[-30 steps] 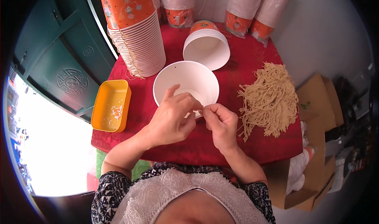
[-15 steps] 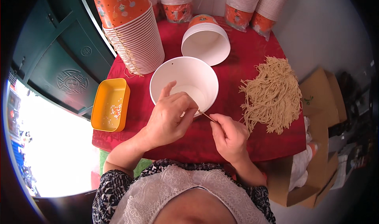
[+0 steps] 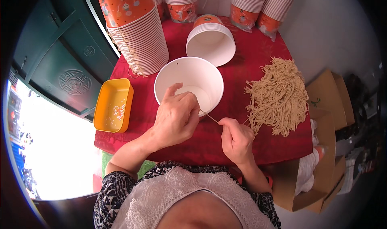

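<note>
A white paper bucket [image 3: 171, 78] stands mouth up in front of me, with one small dark hole near its far rim. My left hand [image 3: 177, 118] is closed at the bucket's near rim, its thumb and forefinger pinching a thin beige string [image 3: 210, 116]; one finger sticks up over the opening. To the right, my right hand [image 3: 237, 140] is closed on the same string, which runs taut between the hands. Whether the string passes through the near wall is hidden by my left hand. A heap of beige strings [image 3: 278, 98] lies right of my right hand.
A yellow tray [image 3: 130, 104] with small white bits sits at the left. Behind stand a tall stack of buckets [image 3: 139, 39], several tipped nested buckets [image 3: 211, 47] and wrapped stacks [image 3: 270, 17] on the red tablecloth [image 3: 229, 84]. Cardboard boxes [image 3: 328, 136] are at the right.
My right hand has drawn slightly away to the right, and more string shows between the hands. My left hand has shifted a little to the left.
</note>
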Demonstrator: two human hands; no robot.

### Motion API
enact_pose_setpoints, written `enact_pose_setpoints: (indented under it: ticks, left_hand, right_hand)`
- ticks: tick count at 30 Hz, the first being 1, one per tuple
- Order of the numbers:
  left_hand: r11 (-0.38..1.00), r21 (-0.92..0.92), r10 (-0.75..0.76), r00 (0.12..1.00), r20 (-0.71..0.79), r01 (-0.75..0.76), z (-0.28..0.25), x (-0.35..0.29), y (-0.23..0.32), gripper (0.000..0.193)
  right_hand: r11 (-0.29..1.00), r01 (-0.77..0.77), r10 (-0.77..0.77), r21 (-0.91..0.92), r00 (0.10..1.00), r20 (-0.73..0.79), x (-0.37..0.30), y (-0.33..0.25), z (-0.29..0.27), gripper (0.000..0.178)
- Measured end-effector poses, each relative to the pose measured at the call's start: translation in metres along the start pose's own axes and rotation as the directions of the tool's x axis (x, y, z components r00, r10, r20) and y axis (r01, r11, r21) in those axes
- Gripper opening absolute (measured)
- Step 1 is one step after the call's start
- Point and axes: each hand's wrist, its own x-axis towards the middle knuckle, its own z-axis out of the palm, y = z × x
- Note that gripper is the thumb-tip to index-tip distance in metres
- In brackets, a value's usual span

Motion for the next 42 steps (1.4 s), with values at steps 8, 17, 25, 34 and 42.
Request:
enact_pose_setpoints:
  ticks: [8,17,25,34,42]
  left_hand:
    - [0.997,-0.040,-0.063,0.997,0.046,0.065,-0.008,-0.003,0.007,0.012]
    - [0.998,-0.023,-0.058,0.985,-0.161,0.055,-0.073,-0.018,-0.003,0.044]
    - [0.852,-0.510,0.322,0.884,0.337,-0.116,-0.101,-0.027,-0.013,0.025]
    - [0.981,0.141,0.098,0.972,0.215,-0.130,-0.077,-0.026,0.014,0.018]
    - [0.899,0.432,0.056,0.997,0.049,-0.071,-0.025,-0.023,0.001,0.022]
  right_hand:
    - [0.974,-0.135,0.090,0.181,0.968,0.234,0.035,-0.018,-0.004,0.024]
    - [0.866,-0.152,0.033,0.476,0.968,0.248,0.050,0.030,-0.007,0.015]
    - [0.538,-0.377,-0.081,0.754,0.867,0.492,0.059,0.040,-0.020,0.016]
    - [0.850,-0.185,0.124,0.494,0.980,0.153,0.071,0.008,-0.047,0.013]
    - [0.273,-0.325,0.293,0.905,0.925,0.243,0.041,0.008,-0.031,0.016]
